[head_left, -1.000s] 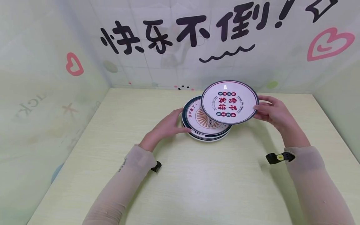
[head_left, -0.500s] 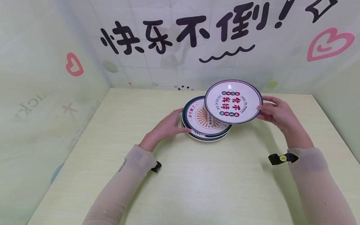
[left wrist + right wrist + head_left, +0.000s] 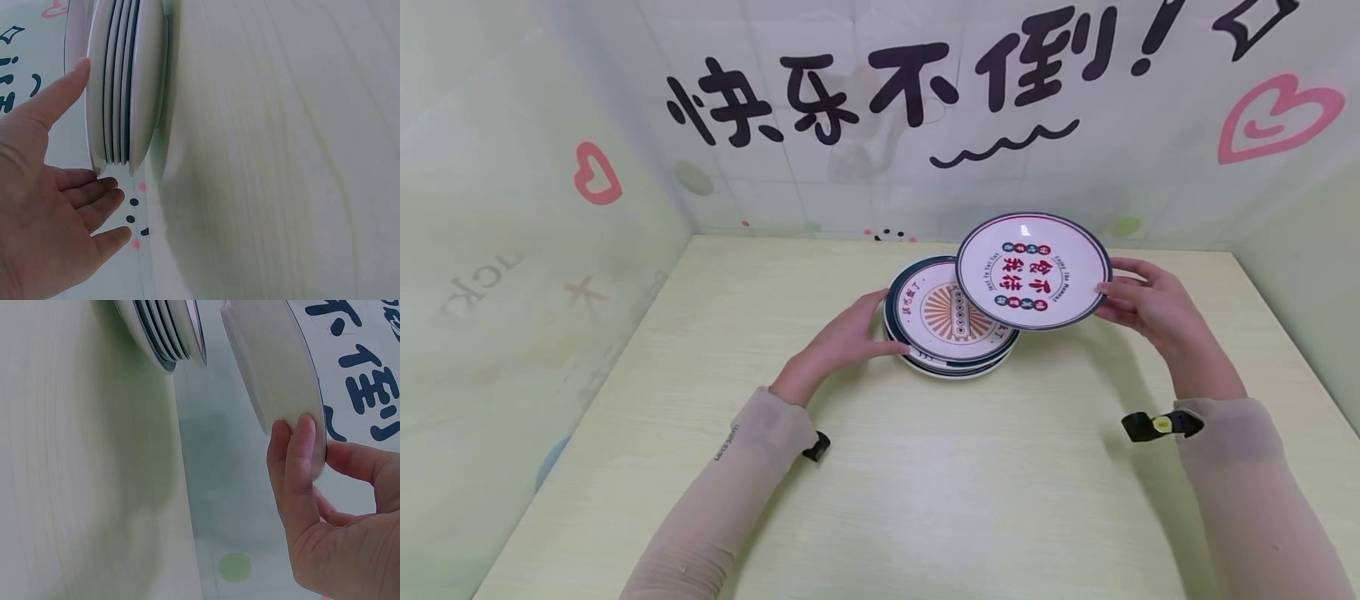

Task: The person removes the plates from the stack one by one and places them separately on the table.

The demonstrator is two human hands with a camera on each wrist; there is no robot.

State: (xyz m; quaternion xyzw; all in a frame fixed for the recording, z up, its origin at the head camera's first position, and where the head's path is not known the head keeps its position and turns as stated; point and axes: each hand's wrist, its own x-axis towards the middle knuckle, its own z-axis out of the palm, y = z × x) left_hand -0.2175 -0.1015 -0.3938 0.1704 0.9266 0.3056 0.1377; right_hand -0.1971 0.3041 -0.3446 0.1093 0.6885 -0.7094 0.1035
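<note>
The right hand (image 3: 1150, 308) pinches the right rim of a white plate (image 3: 1033, 271) with a dark edge and red characters. In the right wrist view this plate (image 3: 275, 369) is raised, apart from the stack (image 3: 164, 331), the thumb on one face and fingers (image 3: 300, 450) on its underside. A stack of several plates (image 3: 936, 321) lies on the table, its top plate showing an orange ray pattern. The left hand (image 3: 842, 333) is at the stack's left side, fingers spread; in the left wrist view its thumb and fingertips touch or nearly touch the edge of the stack (image 3: 115, 94).
The pale wood table (image 3: 925, 492) meets a back wall (image 3: 820, 192) printed with large black characters and hearts. Side walls stand at left (image 3: 497, 333) and right (image 3: 1300, 250). Dark straps show at both wrists.
The right hand has moved a little to the right with the held plate, uncovering more of the stack's top plate. The left hand has stayed at the stack.
</note>
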